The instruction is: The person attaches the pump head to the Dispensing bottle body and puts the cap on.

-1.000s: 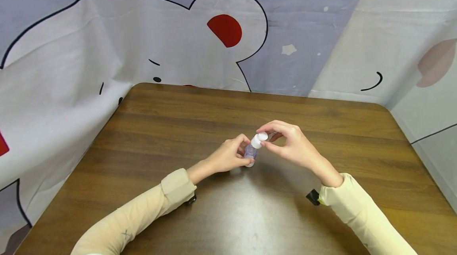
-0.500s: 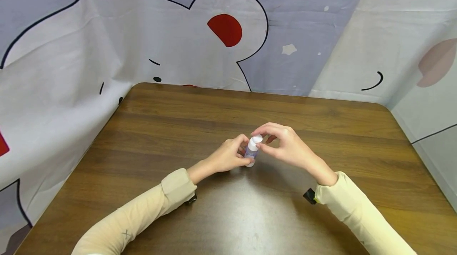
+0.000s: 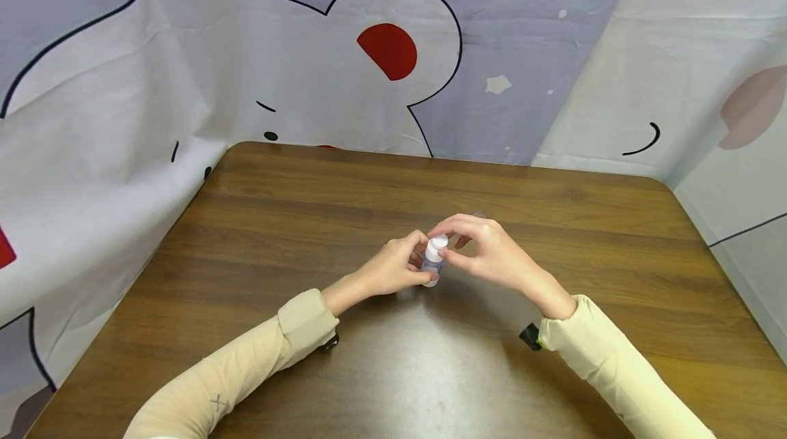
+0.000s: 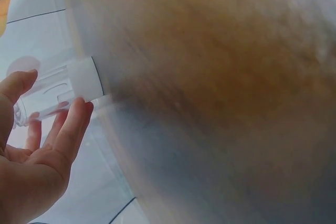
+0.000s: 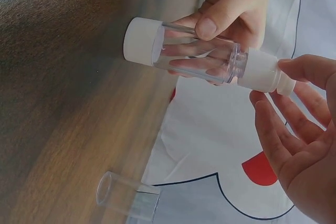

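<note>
A small clear bottle (image 5: 197, 56) with a white base (image 5: 142, 40) stands on the table, slightly tilted in the head view. My left hand (image 3: 393, 267) grips its sides, thumb in front and fingers behind; the left wrist view shows the same bottle (image 4: 58, 88) in this hand (image 4: 47, 166). At the bottle's mouth sits a white pump top (image 5: 260, 71). Thumb and fingertips of my right hand (image 3: 494, 255) pinch that top from its sides. Whether its thread has caught on the neck, I cannot tell.
A clear open-ended cap (image 5: 128, 195) stands on the wooden table (image 3: 277, 220), mostly hidden behind the right hand in the head view. A printed cloth (image 3: 295, 57) hangs along the table's far and side edges.
My right hand has brought the white pump top down and left onto the bottle's neck. The left hand and bottle stay put. Part of the clear cap shows now behind the right hand.
</note>
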Available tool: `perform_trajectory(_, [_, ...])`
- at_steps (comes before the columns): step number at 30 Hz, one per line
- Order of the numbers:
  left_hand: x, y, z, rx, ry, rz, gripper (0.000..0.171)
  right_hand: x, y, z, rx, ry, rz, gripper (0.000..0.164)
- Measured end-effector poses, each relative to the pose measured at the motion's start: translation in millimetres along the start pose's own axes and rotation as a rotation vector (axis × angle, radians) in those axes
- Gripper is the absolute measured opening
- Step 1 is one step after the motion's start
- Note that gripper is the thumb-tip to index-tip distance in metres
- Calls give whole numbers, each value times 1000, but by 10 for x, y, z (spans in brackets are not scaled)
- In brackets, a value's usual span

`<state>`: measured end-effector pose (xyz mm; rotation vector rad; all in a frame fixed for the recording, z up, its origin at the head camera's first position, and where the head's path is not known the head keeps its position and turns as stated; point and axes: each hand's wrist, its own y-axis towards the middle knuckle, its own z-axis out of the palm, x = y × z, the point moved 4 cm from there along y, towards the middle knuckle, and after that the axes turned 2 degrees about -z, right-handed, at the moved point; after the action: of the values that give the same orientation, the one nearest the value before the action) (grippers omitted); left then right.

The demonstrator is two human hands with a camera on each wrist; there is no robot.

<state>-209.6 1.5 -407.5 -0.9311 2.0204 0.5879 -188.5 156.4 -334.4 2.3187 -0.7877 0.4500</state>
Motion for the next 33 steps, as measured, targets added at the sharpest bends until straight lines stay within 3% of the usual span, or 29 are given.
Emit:
perform_trajectory(27, [-7, 5, -9, 15, 3, 2, 39, 32, 15, 10, 23, -68, 7, 22])
perform_trajectory(33, [-9, 2, -5, 13, 1, 10, 40, 14, 21, 28, 31, -77, 65, 20])
